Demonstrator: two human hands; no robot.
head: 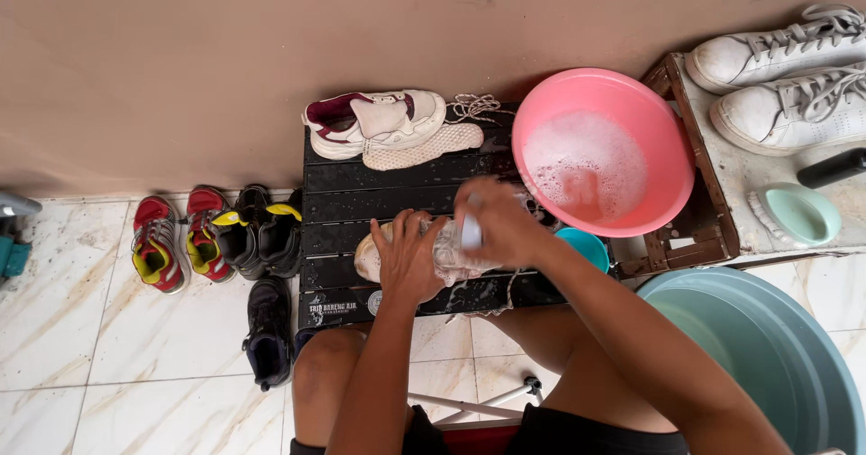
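Head view looks down on a black slatted table [343,193]. At its near edge lies a soapy white shoe [424,252]; the left hand [408,258] presses flat on it, fingers spread, while the right hand [499,220] grips a blurred brush [471,229]. A pink basin [672,121] of suds sits at the table's right end.

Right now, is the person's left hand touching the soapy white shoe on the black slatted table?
Touching. The head view shows the left hand pressed flat on the soapy white shoe, its fingers draped over the upper with no gap.
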